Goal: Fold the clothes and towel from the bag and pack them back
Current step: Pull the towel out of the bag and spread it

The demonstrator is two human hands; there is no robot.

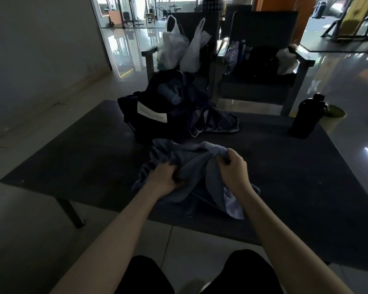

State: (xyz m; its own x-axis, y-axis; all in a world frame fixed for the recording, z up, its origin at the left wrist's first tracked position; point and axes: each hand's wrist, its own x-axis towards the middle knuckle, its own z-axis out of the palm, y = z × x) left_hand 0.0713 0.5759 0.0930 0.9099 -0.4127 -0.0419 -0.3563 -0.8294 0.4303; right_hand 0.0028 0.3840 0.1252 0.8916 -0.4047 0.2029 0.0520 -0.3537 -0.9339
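A crumpled grey-blue garment (191,164) lies bunched on the dark table (77,158) in front of me. My left hand (166,179) grips a fold of it near its middle. My right hand (232,164) holds a bunched corner lifted above the table. A dark bag (145,111) stands open at the table's far side, with a rolled grey towel (170,92) sticking out of its top. Another dark blue garment (217,122) spills from the bag onto the table to the right.
A black bottle (306,117) stands at the table's far right edge. Behind the table are two dark chairs (259,60) holding white plastic bags (179,47) and other items. My knees show at the bottom, close to the table's near edge.
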